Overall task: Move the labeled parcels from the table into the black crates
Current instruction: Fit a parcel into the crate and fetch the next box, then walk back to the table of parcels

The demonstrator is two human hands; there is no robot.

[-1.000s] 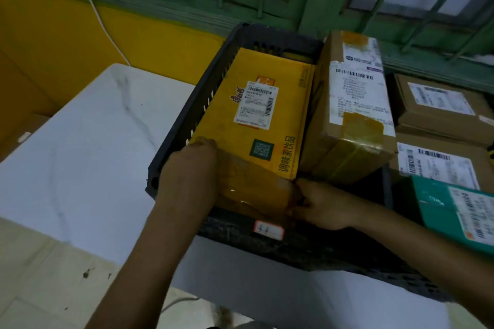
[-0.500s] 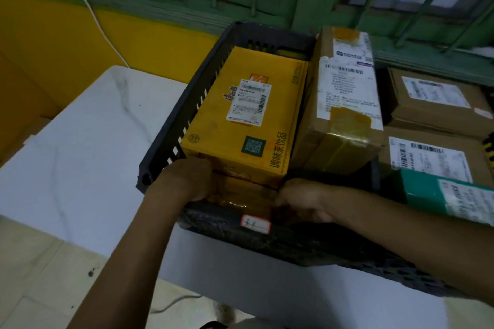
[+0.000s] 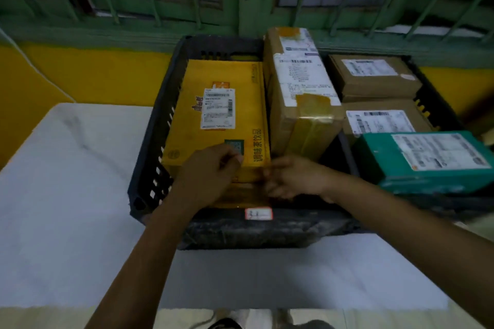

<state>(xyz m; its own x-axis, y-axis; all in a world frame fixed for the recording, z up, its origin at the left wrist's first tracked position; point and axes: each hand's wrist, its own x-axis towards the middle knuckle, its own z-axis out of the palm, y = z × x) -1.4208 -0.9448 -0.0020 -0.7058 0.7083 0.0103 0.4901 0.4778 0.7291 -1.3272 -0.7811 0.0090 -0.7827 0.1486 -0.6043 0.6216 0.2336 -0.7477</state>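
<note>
A yellow labeled parcel (image 3: 219,104) lies flat in the left half of the black crate (image 3: 157,125). My left hand (image 3: 208,171) is over the parcel's near end with its fingers loosely curled by the QR code, gripping nothing. My right hand (image 3: 296,179) is at the parcel's near right corner, fingers relaxed and pointing left, and blurred. A tall brown taped parcel (image 3: 302,104) stands in the same crate to the right of the yellow one.
To the right, two brown labeled boxes (image 3: 374,75) (image 3: 382,119) and a green box (image 3: 427,157) sit in a second dark crate. The white marble table (image 3: 66,181) extends left of the crates. A yellow wall and a green barred window lie behind.
The yellow parcel has settled flat into the crate. Both hands have come off its near end and risen to its top edge. The view shifted left.
</note>
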